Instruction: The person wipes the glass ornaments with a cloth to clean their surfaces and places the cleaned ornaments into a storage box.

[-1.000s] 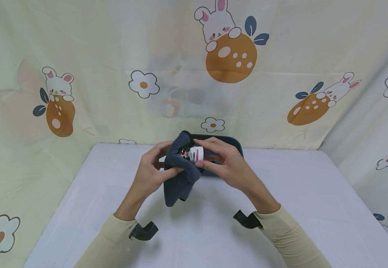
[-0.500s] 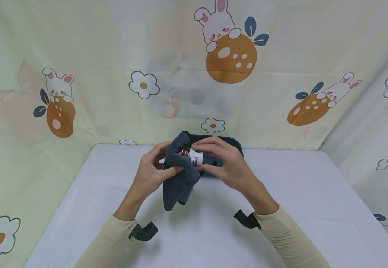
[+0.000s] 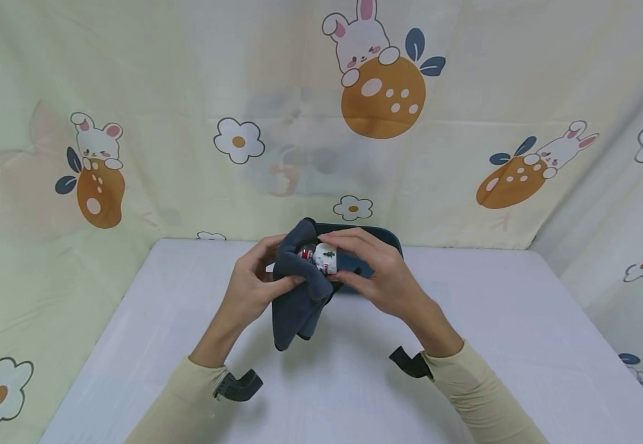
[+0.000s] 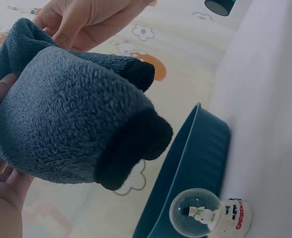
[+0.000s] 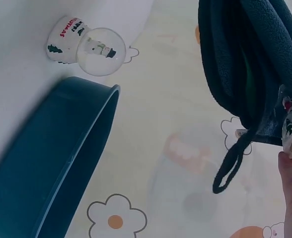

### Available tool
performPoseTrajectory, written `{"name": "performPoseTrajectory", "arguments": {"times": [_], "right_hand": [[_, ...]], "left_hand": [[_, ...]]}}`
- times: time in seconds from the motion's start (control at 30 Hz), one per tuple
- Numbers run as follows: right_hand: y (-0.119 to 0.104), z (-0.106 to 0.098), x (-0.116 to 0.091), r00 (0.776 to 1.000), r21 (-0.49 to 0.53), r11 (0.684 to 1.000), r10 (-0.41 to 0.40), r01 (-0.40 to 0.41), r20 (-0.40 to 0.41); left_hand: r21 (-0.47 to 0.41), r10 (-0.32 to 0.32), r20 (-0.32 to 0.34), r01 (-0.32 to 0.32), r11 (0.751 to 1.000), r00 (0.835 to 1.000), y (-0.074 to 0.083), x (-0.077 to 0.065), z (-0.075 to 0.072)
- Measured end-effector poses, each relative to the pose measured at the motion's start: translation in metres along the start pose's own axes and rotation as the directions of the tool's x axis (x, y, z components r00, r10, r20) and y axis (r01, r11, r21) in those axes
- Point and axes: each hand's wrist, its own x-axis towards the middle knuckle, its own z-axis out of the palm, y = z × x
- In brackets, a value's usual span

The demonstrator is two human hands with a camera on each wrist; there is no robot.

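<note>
My left hand (image 3: 249, 283) grips a blue-grey towel (image 3: 299, 311) with black edging, bunched around a small snow globe (image 3: 327, 259). The thumb and fingers of my right hand (image 3: 385, 268) pinch the globe's white printed base, a green tree print facing up. The towel covers part of the glass end, where a little red shows. Both hands are raised above the table. Towel folds fill much of the left wrist view; in the right wrist view a dark loop (image 5: 230, 166) hangs from the towel.
A dark blue bin (image 3: 390, 234) stands behind my hands at the table's far side. Beside it, a second snow globe (image 4: 195, 213) with a snowman inside stands on the white table (image 3: 466, 320). A bunny-print curtain (image 3: 188, 179) hangs behind.
The snow globe's base has turned in my right fingers: lettering showed on it earlier, and now the tree print does. The towel and my left hand have hardly moved.
</note>
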Motion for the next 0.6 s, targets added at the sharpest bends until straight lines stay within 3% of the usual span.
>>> {"name": "performPoseTrajectory", "arguments": {"times": [0.2,0.43,0.6], "right_hand": [[-0.008,0.001,0.000,0.998,0.091,0.994,0.064,-0.064,0.000],[-0.028,-0.004,0.009,0.989,0.174,0.974,0.143,-0.146,0.029],[-0.017,-0.002,0.004,0.974,0.198,0.954,0.222,-0.226,0.045]], "left_hand": [[0.038,0.025,0.005,-0.025,0.999,1.000,-0.014,0.000,-0.001],[0.060,0.086,0.016,-0.087,0.994,0.996,-0.017,-0.001,-0.002],[0.065,0.096,0.007,-0.096,0.993,0.995,-0.013,0.000,-0.001]]}}
